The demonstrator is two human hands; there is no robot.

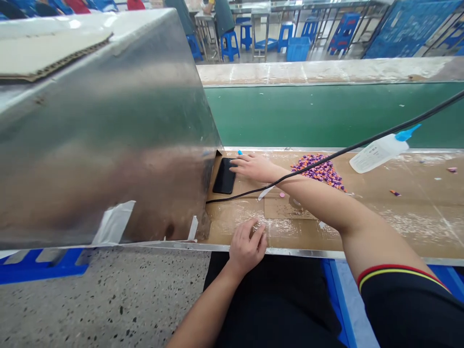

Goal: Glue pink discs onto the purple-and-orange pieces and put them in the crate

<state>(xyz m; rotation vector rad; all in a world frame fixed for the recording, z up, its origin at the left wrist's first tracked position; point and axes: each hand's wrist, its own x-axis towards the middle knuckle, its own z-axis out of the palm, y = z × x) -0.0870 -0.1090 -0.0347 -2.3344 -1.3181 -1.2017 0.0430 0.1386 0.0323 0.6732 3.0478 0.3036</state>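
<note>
My right hand (253, 167) reaches leftward over the cardboard-covered bench, its fingers spread and their tips at the right edge of a black phone (224, 176). The phone lies flat beside the metal housing. Near the bench's front edge rests my left hand (248, 245), fingers loosely curled and apart, holding nothing. A heap of small purple and orange pieces (319, 169) lies beyond my right forearm. To its right a white bottle with a blue nozzle (377, 153) lies tilted. A small pink disc (282, 195) is on the cardboard below my right wrist.
A large metal housing (108, 140) blocks the left side. A black cable (348, 151) crosses above the bench and my right forearm. Behind runs a green conveyor belt (326, 113). Farther back are blue stools (230, 46), tables and people.
</note>
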